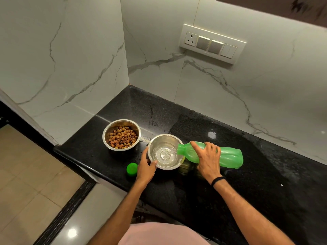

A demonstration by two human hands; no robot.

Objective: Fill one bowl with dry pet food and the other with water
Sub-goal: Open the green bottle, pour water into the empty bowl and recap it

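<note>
Head view: both hands work at two steel bowls near the front edge of a dark bench (247,191).
Key relation: the green bottle (230,157) lies tipped close to level, its long axis running left to right, mouth to the left over the right rim of the water bowl (165,135), base out to the right.
Right hand: the right hand (208,157) grips the bottle from above near its shoulder, fingers (196,146) wrapped over the body; a dark wristband (218,180) sits on the wrist.
Left hand: the left hand (146,167) steadies the water bowl at its left and near side, one finger along the outer wall and the thumb against the rim.
Water: a thin stream of water (172,150) runs from the mouth into a shallow pool in the bowl's bottom.
Food bowl: the food bowl (122,120) stands just behind and left of the water bowl, apart from it, holding brown kibble (123,137).
Cap: the green cap (132,169) lies on the bench just left of the left hand.
Step, as judged: food appears done; the water bowl looks only part filled.
Next move, as judged: the right hand, already on the bottle, would raise the base to keep the flow, then right the bottle; the left hand is nearer the cap.
Surface: polished black stone, speckled, with wet patches around the bowls.
Room: white veined wall (230,96) panels meet in a corner behind; a switch plate (212,43) hangs on the right panel; tan tiled floor (26,174) at left.
</note>
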